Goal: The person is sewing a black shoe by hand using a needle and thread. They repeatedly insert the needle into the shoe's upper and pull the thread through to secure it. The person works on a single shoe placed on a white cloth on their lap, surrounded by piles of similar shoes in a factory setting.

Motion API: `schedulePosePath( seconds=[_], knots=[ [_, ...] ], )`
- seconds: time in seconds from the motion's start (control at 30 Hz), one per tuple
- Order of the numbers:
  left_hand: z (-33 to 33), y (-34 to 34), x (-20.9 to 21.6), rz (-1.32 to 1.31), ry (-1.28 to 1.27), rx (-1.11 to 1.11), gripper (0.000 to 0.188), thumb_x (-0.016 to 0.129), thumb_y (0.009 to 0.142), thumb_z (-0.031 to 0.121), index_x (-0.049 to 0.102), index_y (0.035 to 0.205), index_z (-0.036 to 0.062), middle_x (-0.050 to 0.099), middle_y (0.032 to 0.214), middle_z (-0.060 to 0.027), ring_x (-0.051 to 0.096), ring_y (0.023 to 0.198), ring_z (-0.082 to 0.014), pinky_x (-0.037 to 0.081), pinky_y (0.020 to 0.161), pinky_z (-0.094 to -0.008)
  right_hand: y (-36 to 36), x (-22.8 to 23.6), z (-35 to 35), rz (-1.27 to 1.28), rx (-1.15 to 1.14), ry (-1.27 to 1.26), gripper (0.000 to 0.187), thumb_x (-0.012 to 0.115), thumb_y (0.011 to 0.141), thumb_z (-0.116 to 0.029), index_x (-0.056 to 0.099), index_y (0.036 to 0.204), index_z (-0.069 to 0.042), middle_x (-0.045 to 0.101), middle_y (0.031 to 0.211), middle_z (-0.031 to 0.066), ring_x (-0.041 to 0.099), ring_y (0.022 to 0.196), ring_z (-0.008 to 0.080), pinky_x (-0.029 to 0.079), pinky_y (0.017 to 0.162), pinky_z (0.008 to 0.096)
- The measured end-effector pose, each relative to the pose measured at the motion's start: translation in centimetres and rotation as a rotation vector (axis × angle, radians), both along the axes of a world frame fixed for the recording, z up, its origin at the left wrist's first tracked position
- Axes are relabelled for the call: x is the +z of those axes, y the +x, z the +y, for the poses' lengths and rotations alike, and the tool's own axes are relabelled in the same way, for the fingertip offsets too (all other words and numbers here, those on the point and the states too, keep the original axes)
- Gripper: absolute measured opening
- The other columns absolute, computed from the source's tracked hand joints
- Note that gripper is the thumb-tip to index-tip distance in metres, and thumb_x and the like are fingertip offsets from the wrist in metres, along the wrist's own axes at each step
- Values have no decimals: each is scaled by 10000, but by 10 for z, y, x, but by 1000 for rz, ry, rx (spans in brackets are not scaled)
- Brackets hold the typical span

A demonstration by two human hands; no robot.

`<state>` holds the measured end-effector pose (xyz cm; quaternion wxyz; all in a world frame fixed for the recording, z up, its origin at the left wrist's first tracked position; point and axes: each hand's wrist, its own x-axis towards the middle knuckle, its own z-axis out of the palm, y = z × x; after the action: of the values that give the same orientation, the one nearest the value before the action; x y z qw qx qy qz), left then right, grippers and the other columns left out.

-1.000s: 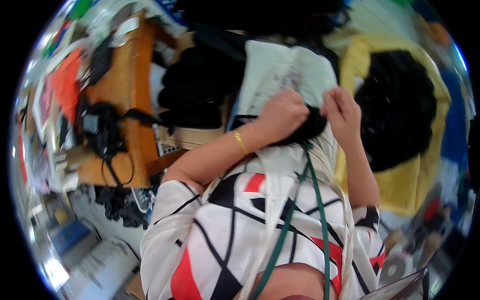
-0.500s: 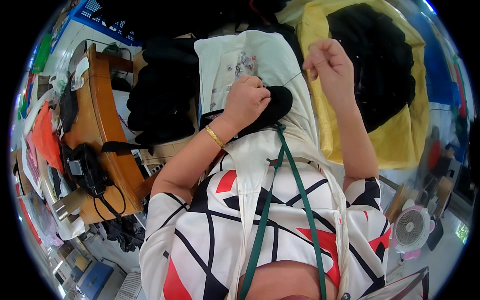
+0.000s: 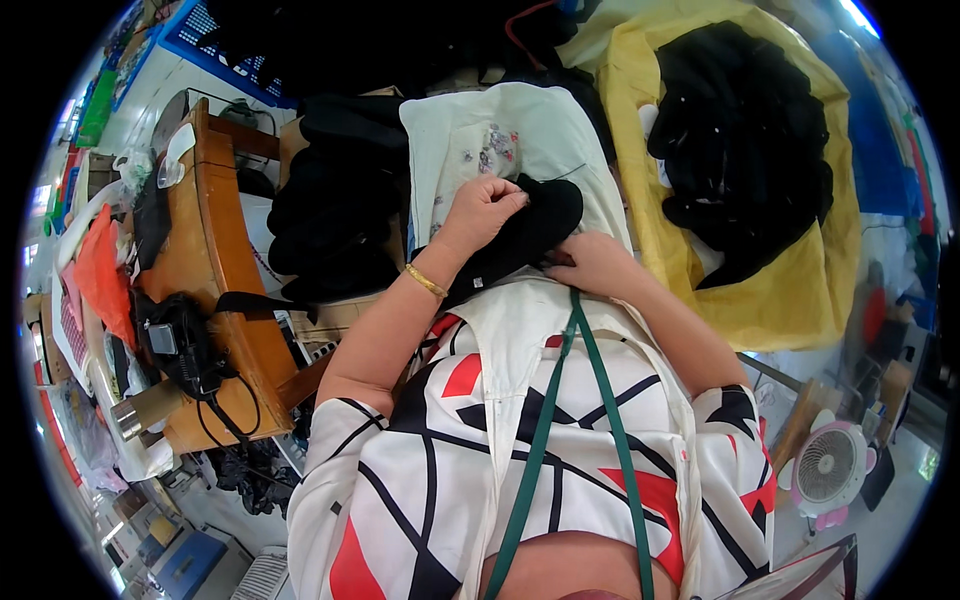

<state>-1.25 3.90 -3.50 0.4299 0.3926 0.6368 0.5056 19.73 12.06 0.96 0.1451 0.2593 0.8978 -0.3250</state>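
From my remote seat I watch the bare left hand (image 3: 482, 212) pinch, thumb and forefinger pressed together, on the upper left edge of a rounded, soft black cloth piece (image 3: 550, 215). The piece lies right at those fingers, matte and dense-looking, its right end swelling into a smooth, blunt oval. A thin, dark strand (image 3: 571, 172) juts out past its upper edge. The bare right hand (image 3: 597, 265) sits against the piece's lower right edge with fingers curled inward; their tips are partly hidden, so I cannot tell how far apart they are or whether they grip anything. Beneath the black cloth piece I see a pale, creased cloth (image 3: 565, 120), with a patch of small multicoloured bits (image 3: 495, 150) just above the piece. To the left of the piece, plump dark fabric bundles (image 3: 335, 220) are piled up, and farther left stands a glossy orange-brown wooden bench (image 3: 220, 240). To the right of the piece, crinkled yellow sheeting (image 3: 780, 310) surrounds a heap of black fabric (image 3: 740, 140).
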Motion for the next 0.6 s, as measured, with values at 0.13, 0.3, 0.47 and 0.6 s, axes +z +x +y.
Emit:
schedulePosePath(
  seconds=[0.13,0.3,0.47,0.6],
  knots=[
    [-1,0,-3,-94,-21,37,168,724,854,142,712,871,-25,657,852,-51,591,773,-114,477,716,-266,24,21,10,88,-67,3,185,618,802,-160,591,935,-33,668,836,183,644,831,377,500,724,466],
    [-4,4,-4,-234,-50,47,151,727,855,127,709,878,-22,667,836,-23,584,755,-90,473,708,-249,23,71,20,158,-119,-91,206,642,860,-202,554,952,-41,616,809,159,626,787,343,476,686,410],
    [0,7,3,-279,-75,36,116,720,862,106,702,887,-5,667,804,11,566,734,-59,465,689,-223,-2,44,11,344,-119,301,288,644,882,-343,590,879,-59,637,803,118,640,735,334,491,630,436],
    [-3,7,3,-313,-79,45,112,724,859,106,700,885,0,664,808,15,554,732,-52,462,681,-220,-17,40,9,308,-92,376,243,637,891,-322,627,879,-80,637,819,96,638,756,316,490,626,421]
  ],
)
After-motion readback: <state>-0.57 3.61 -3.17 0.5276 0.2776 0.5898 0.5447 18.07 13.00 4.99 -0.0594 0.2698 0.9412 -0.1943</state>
